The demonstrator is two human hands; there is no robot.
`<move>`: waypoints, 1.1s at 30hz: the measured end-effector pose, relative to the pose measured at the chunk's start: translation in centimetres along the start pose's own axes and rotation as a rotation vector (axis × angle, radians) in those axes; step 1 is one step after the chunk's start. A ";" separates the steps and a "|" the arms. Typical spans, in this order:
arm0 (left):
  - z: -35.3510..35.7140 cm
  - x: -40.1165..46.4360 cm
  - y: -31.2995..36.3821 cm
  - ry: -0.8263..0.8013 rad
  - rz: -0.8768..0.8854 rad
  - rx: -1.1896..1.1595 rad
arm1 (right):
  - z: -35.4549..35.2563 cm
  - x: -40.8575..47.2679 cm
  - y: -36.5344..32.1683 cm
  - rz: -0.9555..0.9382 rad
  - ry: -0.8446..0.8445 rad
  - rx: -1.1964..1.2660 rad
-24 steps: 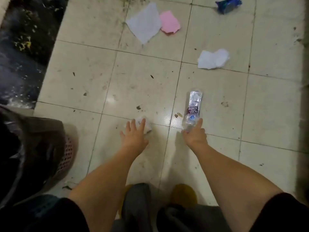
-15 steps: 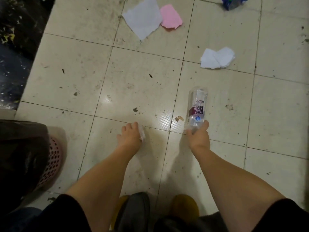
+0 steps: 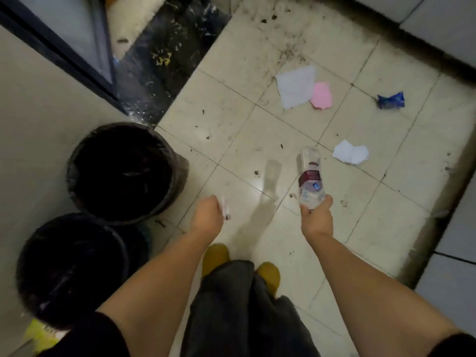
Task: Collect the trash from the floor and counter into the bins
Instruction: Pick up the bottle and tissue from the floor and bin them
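Head view: right hand (image 3: 316, 217) grips a clear plastic soda bottle (image 3: 309, 177) right of 2 black-lined round bins (image 3: 126, 171); left hand (image 3: 208, 217) closes around a small white scrap (image 3: 225, 208) nearer them.

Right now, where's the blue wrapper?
Head view, far right: the blue wrapper lies on the floor tile near the wall, right of the pink paper, beyond the crumpled white tissue.

A dark-framed door (image 3: 77, 39) stands beside a black speckled threshold slab (image 3: 164, 73), above stained cream floor tiles (image 3: 231, 119).
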State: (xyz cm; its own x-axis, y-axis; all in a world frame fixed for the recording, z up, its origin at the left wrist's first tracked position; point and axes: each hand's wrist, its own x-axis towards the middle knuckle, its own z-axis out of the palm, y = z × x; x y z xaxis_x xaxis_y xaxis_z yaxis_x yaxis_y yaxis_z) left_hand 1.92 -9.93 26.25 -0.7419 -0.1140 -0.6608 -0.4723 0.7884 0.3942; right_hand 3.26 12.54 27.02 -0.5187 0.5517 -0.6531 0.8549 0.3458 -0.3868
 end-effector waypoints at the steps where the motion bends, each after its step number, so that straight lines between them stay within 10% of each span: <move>1: -2.1 -1.4 -0.2 0.035 -0.014 -0.045 | -0.4 -1.7 -1.6 -0.042 -0.020 -0.026; 15: -16.9 -14.9 -14.9 0.332 -0.438 -0.292 | 6.8 -19.9 -16.2 -0.566 -0.377 -0.510; 24: -9.1 -21.5 -26.2 0.470 -0.726 -0.622 | 21.1 -27.5 -12.1 -0.889 -0.807 -1.113; 33: 0.4 -22.8 -33.4 0.576 -0.810 -0.814 | 37.4 -27.0 -4.0 -1.054 -0.811 -1.438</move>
State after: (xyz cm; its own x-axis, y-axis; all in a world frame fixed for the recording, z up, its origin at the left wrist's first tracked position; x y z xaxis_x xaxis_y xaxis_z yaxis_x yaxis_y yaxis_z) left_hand 34.85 -33.44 27.87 -0.1097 -0.7891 -0.6043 -0.8849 -0.1993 0.4210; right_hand 14.32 -32.15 21.83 -0.2452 -0.5302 -0.8116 -0.6014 0.7398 -0.3016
